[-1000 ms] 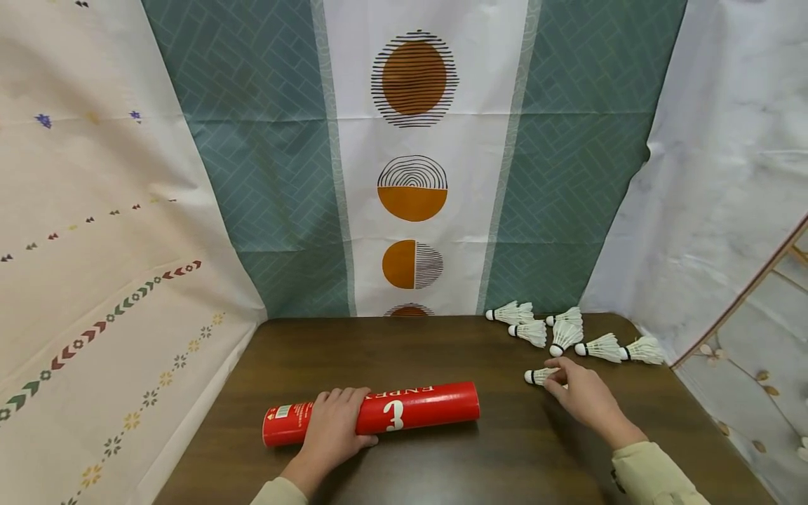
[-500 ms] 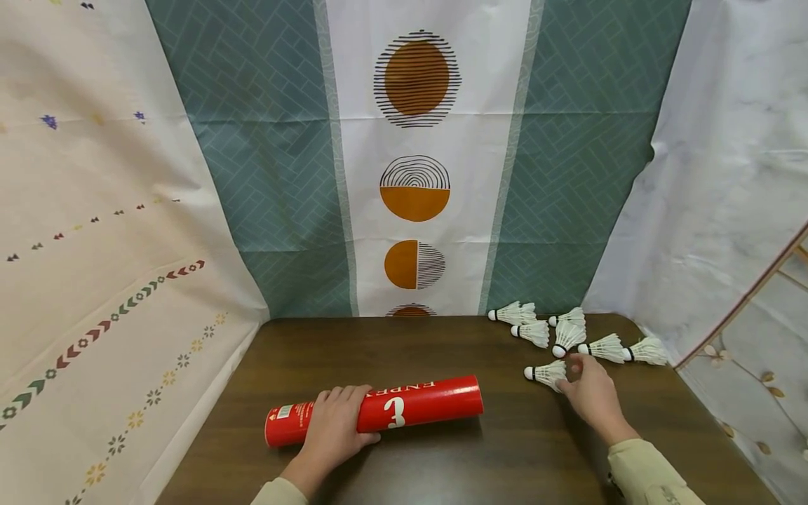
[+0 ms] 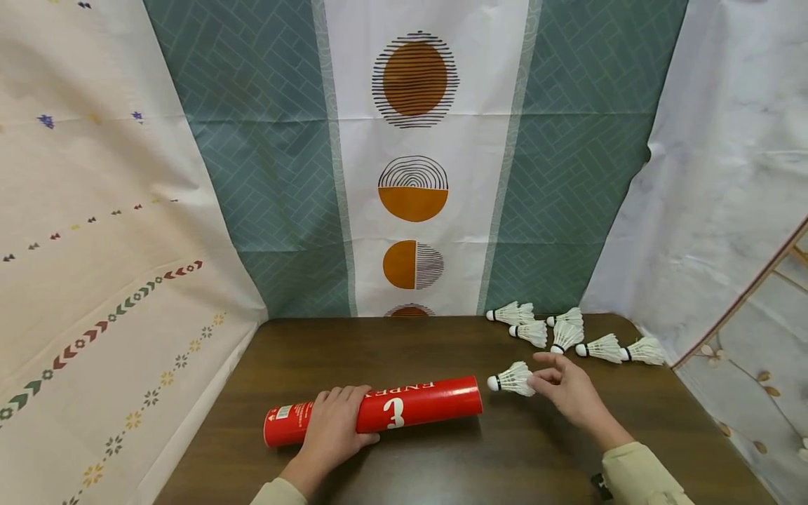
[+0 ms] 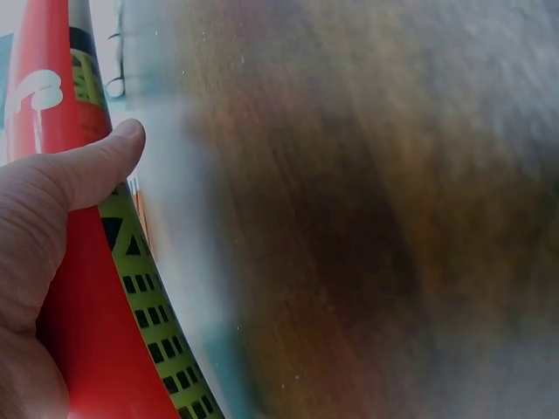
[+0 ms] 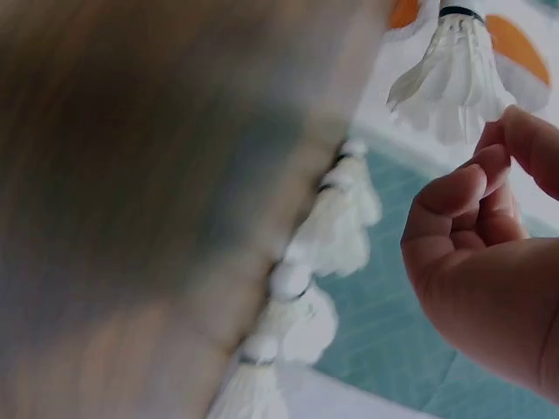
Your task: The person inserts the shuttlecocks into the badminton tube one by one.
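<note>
My left hand (image 3: 336,429) grips a red shuttlecock tube (image 3: 419,407) lying slantwise on the table, its right end pointing toward the shuttlecock. In the left wrist view the thumb (image 4: 113,161) lies across the tube's side, over a green printed band. To the right, my right hand (image 3: 571,393) pinches a white shuttlecock (image 3: 513,379) by the edge of its feather skirt, its cork facing the tube's right end. The right wrist view shows the thumb and finger meeting at the feathers (image 5: 454,83); the cork runs out of that view.
Several more shuttlecocks (image 3: 568,333) lie in a loose cluster at the back right of the dark wooden table (image 3: 379,344). A patterned cloth (image 3: 413,140) hangs behind the table, with a cream cloth (image 3: 126,280) on the left and a marbled one (image 3: 713,210) on the right.
My right hand has shifted its hold from the shuttlecock's front part back to its skirt edge and moved it left, toward the tube. The left hand and the tube stay nearly in place.
</note>
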Action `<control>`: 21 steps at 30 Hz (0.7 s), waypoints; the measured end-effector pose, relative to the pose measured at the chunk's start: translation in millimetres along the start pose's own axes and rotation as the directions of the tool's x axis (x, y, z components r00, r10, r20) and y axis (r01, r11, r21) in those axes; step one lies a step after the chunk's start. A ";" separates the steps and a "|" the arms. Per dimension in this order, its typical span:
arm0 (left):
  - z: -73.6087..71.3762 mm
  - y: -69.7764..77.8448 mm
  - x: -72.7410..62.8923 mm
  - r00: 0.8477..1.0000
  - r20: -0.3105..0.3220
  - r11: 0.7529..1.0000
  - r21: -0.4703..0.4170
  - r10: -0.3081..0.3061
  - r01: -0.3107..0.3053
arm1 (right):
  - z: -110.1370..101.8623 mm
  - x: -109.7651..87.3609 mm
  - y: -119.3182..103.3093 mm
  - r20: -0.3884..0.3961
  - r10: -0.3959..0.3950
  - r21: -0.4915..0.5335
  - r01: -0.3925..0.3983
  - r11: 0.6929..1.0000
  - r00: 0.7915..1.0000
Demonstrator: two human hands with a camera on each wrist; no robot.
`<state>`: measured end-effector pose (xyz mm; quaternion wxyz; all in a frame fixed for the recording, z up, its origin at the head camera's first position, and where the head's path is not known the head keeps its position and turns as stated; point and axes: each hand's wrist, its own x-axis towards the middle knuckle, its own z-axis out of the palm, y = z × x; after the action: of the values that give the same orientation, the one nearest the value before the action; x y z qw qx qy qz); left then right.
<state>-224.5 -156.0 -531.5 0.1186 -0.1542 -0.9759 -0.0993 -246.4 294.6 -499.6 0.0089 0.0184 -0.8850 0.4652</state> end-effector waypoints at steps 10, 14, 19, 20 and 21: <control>2.5 -0.6 -2.7 1.000 0.010 1.000 -0.001 0.005 -0.005 | 30.2 -8.3 -30.2 0.126 -0.011 0.213 -0.016 0.977 0.992; 3.9 -2.0 -2.9 1.000 0.013 1.000 -0.004 0.002 -0.002 | 38.4 -7.7 -31.6 0.165 -0.014 0.236 -0.025 0.971 0.986; 5.2 -3.9 -2.4 1.000 0.010 1.000 -0.007 0.000 0.000 | 47.4 -7.9 -33.3 0.191 -0.036 0.259 -0.015 0.966 0.981; 5.5 -4.3 -2.2 1.000 0.011 1.000 -0.008 0.000 0.001 | 49.3 -7.9 -33.8 0.194 -0.036 0.265 -0.017 0.964 0.980; 5.9 -4.7 -1.9 1.000 0.008 1.000 -0.008 0.001 -0.001 | 51.1 -7.9 -34.6 0.199 -0.036 0.271 -0.020 0.963 0.979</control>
<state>-225.4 -159.6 -538.3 0.1140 -0.1557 -0.9759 -0.1022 -237.0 233.1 -500.3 -0.0816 0.0700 -0.8092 0.5776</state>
